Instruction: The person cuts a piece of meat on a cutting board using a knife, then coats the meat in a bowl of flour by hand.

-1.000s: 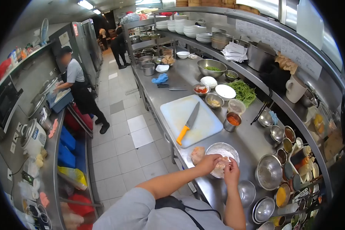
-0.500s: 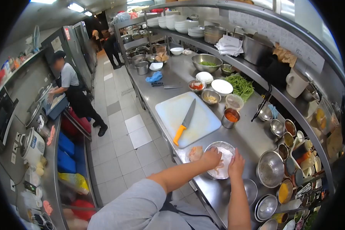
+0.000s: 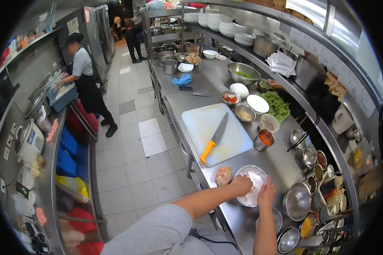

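A metal bowl (image 3: 264, 172) of white powder (image 3: 254, 187) stands on the counter near my body. My left hand (image 3: 242, 185) is inside it, fingers curled down into the powder; whatever they hold is hidden. On the bowl's right side, my right hand (image 3: 266, 193) grips the rim. Pale pink raw meat, apparently chicken (image 3: 223, 175), lies on the counter just left of the bowl. Beyond it is a white cutting board (image 3: 195, 127), with an orange-handled knife (image 3: 215, 138) lying across it.
A metal cup of orange-red sauce (image 3: 263, 140), ingredient bowls and green beans (image 3: 276, 106) stand past the board. Stacked metal bowls (image 3: 288, 240) and sauce containers line the right. A co-worker (image 3: 87, 80) stands at the left counter. Another person's hand (image 3: 275, 84) reaches in near the beans.
The view has shifted, so the counter sits further right. My left hand has curled more tightly in the powder; the meat visible under it before is now mostly hidden. My right hand stays at the rim.
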Tool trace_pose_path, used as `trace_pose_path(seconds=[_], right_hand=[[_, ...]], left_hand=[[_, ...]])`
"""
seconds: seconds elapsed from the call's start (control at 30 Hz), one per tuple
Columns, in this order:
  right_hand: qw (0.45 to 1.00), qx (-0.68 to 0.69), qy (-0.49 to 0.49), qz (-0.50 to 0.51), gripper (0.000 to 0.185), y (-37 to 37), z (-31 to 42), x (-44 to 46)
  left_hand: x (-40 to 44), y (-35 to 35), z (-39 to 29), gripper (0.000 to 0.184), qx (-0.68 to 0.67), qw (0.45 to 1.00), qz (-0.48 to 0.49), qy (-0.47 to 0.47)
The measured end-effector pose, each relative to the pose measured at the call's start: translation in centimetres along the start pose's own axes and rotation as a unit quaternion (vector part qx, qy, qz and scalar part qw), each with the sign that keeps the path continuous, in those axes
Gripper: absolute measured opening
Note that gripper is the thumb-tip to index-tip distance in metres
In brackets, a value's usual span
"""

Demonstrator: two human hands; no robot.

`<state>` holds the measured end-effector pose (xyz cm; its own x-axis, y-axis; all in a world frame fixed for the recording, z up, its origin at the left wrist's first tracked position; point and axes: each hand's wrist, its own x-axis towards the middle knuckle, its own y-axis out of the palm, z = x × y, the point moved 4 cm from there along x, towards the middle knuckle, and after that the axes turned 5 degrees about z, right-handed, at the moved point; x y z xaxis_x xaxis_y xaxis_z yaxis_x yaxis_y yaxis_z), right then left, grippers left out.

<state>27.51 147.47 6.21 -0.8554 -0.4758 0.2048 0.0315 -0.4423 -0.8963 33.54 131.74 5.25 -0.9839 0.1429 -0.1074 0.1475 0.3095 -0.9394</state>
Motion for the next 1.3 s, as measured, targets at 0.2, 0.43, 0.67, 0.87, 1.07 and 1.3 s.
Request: trace_pose_path(seconds=[0.2,0.43,0.67,0.87,1.07,1.3], right_hand=[[1.0,0.024,0.0,-0.014,0.053,0.3,-0.1,-0.2],[0.999,0.043,-0.007,-0.017,0.053,0.8,-0.8,-0.3],[0.999,0.043,-0.003,-0.026,0.052,0.5,-0.7,-0.6],[0.997,0.051,0.003,-0.055,0.051,0.0,-1.1,-0.4],[0.997,0.044,0.02,-0.058,0.049,-0.1,-1.1,0.1],[0.99,-0.002,0.084,-0.111,0.05,-0.9,-1.6,-0.3]], left_hand=[[-0.7,-1.9,0.4,0.026,-0.089,0.981,-0.173,-0.018],[-1.8,-2.3,-1.1,0.027,-0.047,0.998,0.019,-0.022],[-1.3,-1.5,-0.7,0.026,-0.025,0.999,-0.022,-0.018],[0.7,-0.5,-1.1,0.028,0.033,0.994,0.107,-0.02],[2.1,2.7,-0.9,0.028,0.096,0.987,0.116,0.051],[2.3,0.8,-2.5,0.029,0.098,0.973,0.207,0.041]])
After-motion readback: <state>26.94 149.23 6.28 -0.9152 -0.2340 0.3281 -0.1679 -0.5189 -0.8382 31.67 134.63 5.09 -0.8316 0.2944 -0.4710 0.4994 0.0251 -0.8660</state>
